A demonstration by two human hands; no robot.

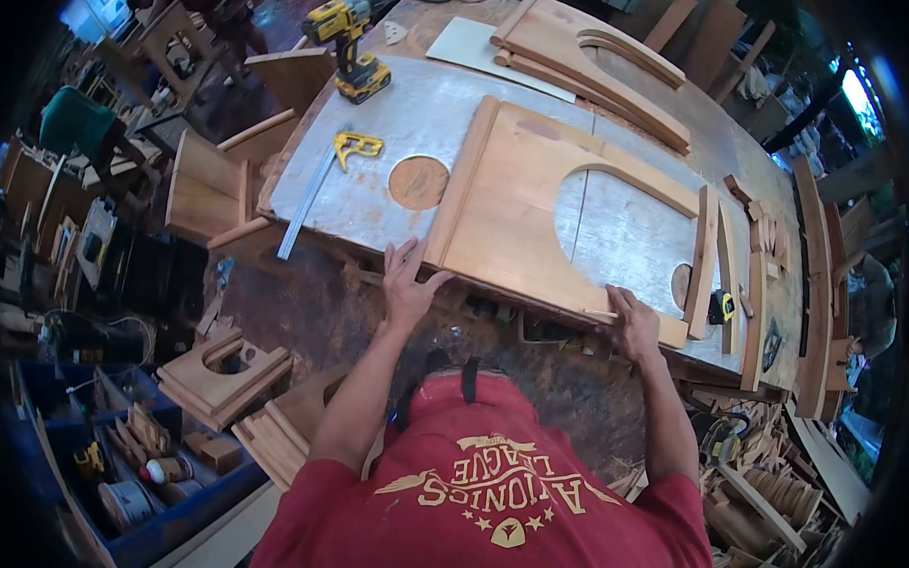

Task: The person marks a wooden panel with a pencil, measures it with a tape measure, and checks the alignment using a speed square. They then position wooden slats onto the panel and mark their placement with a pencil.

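A wooden panel (517, 206) with a large rounded cutout lies on the metal-topped workbench (380, 111). My left hand (409, 287) is open, its fingers spread against the panel's near left corner and the bench edge. At the panel's near right side, my right hand (635, 328) is closed, with a thin pencil (601, 312) sticking out of it to the left. Its fingers rest over the panel's edge. Loose wooden strips (704, 263) stand by the panel's right end, and a tape measure (721, 306) lies beside them.
A yellow cordless drill (351, 45) and a combination square (323, 179) are on the bench's left. A second cutout panel (592, 63) lies at the back. Below left stands a blue toolbox (115, 553); wood scraps (777, 496) are piled below right. Other people work at the edges.
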